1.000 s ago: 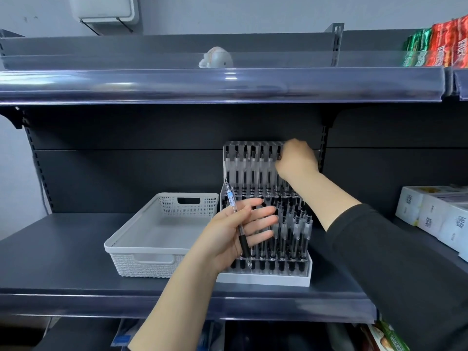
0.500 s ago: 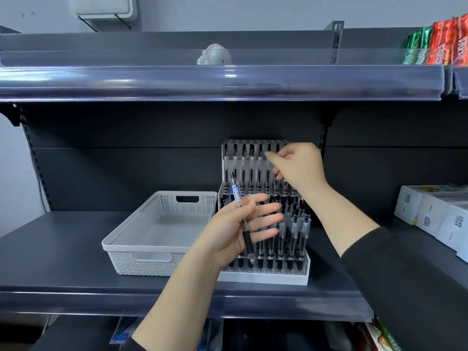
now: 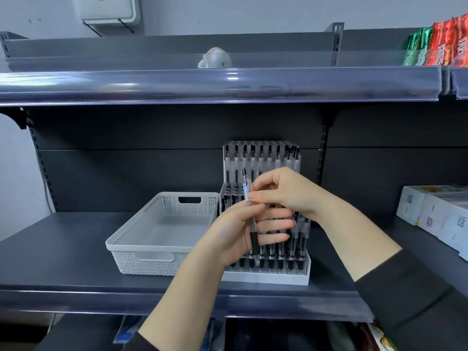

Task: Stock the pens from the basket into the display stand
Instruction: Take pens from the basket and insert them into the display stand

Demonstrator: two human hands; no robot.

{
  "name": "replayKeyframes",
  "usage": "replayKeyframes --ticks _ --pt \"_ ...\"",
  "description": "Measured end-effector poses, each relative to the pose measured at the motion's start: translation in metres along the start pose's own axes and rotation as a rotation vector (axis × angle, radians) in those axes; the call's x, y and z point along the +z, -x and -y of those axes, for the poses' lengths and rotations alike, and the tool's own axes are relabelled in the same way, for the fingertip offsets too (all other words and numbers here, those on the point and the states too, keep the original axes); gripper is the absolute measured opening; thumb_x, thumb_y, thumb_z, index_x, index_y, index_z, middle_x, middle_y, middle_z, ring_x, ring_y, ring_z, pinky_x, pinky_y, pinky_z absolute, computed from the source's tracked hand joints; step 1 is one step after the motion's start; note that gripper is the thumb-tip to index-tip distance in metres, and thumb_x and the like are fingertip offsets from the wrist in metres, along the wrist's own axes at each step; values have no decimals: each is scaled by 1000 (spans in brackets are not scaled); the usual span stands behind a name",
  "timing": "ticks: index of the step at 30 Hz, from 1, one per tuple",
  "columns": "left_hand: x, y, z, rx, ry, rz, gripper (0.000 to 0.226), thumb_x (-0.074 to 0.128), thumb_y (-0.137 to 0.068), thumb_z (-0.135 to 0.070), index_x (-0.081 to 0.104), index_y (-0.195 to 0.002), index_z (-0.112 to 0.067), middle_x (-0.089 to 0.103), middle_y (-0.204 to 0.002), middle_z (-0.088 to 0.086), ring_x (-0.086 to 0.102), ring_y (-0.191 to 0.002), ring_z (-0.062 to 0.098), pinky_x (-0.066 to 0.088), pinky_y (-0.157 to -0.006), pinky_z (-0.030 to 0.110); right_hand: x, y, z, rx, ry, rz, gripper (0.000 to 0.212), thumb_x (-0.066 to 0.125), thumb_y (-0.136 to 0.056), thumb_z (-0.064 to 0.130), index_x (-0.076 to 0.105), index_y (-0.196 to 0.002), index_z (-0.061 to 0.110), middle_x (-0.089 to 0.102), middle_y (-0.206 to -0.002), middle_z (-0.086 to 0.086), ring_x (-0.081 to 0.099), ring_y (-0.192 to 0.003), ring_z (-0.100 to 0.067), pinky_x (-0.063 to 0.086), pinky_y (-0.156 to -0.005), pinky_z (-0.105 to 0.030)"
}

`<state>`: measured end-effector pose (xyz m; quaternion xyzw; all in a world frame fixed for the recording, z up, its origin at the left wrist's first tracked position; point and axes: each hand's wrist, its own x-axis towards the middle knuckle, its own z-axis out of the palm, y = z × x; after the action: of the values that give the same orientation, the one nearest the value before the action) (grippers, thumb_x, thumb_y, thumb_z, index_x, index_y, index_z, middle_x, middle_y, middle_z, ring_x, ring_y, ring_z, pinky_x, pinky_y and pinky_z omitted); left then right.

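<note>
Retail shop. Dark metal shelving [image 3: 63, 249] carries clear price strips [image 3: 217, 84] along its front edges, boxed goods [image 3: 435, 214] at right, and a pen display stand [image 3: 266, 274].

Both hands meet in front of the display stand [image 3: 266, 274], which is packed with upright pens. The left hand [image 3: 235, 234] holds one pen [image 3: 250, 216] nearly upright, tip down, while the right hand [image 3: 286, 191] pinches its upper barrel. Just left of the stand, a white basket [image 3: 141, 259] sits on the dark shelf [image 3: 63, 249]. White boxes [image 3: 435, 214] stand at the right.
</note>
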<state>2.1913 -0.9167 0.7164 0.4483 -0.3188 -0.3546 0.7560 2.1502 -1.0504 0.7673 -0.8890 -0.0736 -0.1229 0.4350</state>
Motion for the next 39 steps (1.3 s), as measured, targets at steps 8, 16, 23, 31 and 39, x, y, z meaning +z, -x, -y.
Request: replayKeyframes --ticks 8,16,23,31,39 --pt "-10 -2 4 -13 77 -91 19 48 -95 -13 63 -101 -2 73 -86 15 72 -78 22 60 -73 36 -15 -13 -8 10 -342 -525 12 63 -89 17 68 -78 14 67 -66 6 56 -55 -4 38 -43 -16" --pt "-21 -3 6 8 124 -183 17 50 -93 -9 63 -99 -1 73 -89 15 72 -80 23 60 -71 35 -24 -35 -35 27 5 -970 14 69 -85 23 70 -87 9 68 -69 -1 64 -61 -10 49 -62 -18" --pt "-25 -4 6 8 119 -194 18 46 -95 -11 62 -100 -4 73 -91 14 72 -81 22 60 -70 35 -20 -44 -47 90 263 -955 18 65 -87 29 71 -88 13 67 -74 2 65 -78 -17 48 -71 -25" --pt "-31 -3 7 13 85 -198 16 47 -94 -12 62 -98 -6 73 -91 12 72 -81 21 59 -74 37 -13 -54 -47 239 637 -709 29 54 -92 32 65 -75 10 68 -90 -3 60 -91 -25 45 -67 -28" --pt "-35 -4 8 14 82 -199 16 48 -95 -12 62 -99 -6 73 -91 12 72 -80 21 58 -76 39 -19 -69 -17 441 944 -469 28 52 -92 11 46 -64 12 46 -67 -2 43 -54 -17 27 -45 -22"
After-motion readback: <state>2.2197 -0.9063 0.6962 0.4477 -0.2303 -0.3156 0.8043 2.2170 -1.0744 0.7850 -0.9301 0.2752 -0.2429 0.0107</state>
